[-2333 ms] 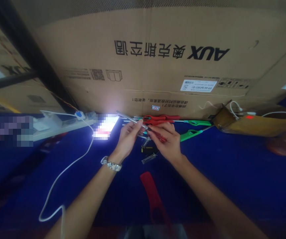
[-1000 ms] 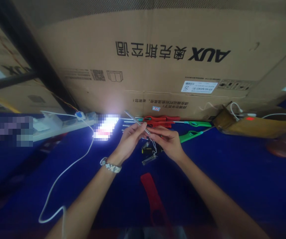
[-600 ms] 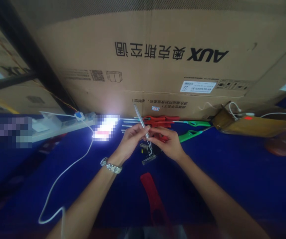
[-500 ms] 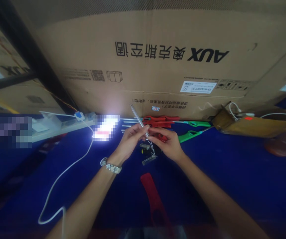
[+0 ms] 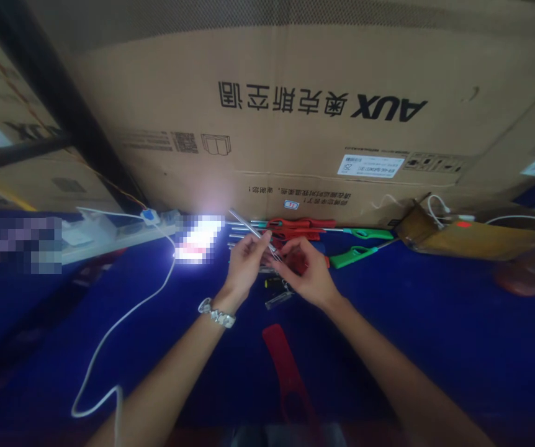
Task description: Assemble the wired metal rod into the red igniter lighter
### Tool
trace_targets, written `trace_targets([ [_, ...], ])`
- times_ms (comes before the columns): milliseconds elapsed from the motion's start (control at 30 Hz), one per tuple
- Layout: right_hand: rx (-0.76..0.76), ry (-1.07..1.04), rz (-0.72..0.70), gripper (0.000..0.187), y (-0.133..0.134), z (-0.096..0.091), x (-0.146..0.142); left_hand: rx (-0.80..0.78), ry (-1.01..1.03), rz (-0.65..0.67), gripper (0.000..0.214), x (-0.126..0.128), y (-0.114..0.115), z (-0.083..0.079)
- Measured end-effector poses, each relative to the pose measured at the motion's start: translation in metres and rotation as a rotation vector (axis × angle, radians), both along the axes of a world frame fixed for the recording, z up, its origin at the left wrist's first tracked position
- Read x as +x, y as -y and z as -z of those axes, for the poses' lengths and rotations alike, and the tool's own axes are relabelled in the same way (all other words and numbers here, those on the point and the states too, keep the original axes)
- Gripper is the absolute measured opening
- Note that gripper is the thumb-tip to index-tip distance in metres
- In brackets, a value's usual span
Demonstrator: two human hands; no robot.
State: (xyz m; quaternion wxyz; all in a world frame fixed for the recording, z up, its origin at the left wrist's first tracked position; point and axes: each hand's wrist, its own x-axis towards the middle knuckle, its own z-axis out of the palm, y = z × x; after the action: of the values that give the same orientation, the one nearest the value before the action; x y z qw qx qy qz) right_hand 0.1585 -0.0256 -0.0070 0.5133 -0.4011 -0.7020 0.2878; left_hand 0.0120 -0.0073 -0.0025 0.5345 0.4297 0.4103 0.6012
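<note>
My left hand (image 5: 245, 262), with a metal watch at the wrist, pinches a thin silver metal tube (image 5: 249, 226) that slants up to the left. My right hand (image 5: 305, 273) meets it at the tube's lower end and holds a red lighter body (image 5: 301, 261), mostly hidden in the palm. Both hands hover over a blue cloth (image 5: 435, 335). Small metal parts (image 5: 277, 299) lie on the cloth just below the hands.
Red (image 5: 302, 225) and green (image 5: 355, 253) long-nosed lighters lie against a big cardboard box (image 5: 295, 118). A red plastic shell (image 5: 286, 366) lies near me. A white cable (image 5: 118, 323) runs from a bright lit patch (image 5: 197, 239). A brown carton (image 5: 458, 233) stands right.
The tube has tilted back down from near upright to a low slant pointing left. My left wrist has shifted slightly right and nearer to me; both hands stay joined at the tube.
</note>
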Motion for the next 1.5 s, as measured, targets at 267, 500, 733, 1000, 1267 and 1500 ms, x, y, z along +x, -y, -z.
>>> trace_targets([
  [267, 0.151, 0.295, 0.132, 0.004, 0.005, 0.007, -0.009, 0.096, -0.114, -0.102, 0.044, -0.005, -0.002, -0.001],
  [500, 0.175, 0.335, 0.181, 0.004, 0.005, 0.006, -0.01, 0.136, -0.188, -0.121, 0.043, -0.009, -0.005, 0.003],
  [733, 0.318, 0.405, 0.255, 0.009, 0.007, 0.002, -0.011, 0.139, -0.194, -0.12, 0.043, -0.008, -0.004, 0.002],
  [1000, 0.393, 0.548, 0.38, 0.004, 0.006, -0.002, -0.018, 0.092, -0.146, -0.145, 0.045, -0.006, -0.004, 0.005],
  [1267, 0.367, 0.65, 0.417, 0.01, 0.003, -0.005, -0.02, 0.09, -0.255, -0.228, 0.045, -0.009, -0.005, 0.004],
  [1500, 0.179, 0.576, 0.27, 0.008, 0.006, -0.01, -0.01, 0.038, -0.18, -0.224, 0.046, -0.011, -0.004, 0.0],
])
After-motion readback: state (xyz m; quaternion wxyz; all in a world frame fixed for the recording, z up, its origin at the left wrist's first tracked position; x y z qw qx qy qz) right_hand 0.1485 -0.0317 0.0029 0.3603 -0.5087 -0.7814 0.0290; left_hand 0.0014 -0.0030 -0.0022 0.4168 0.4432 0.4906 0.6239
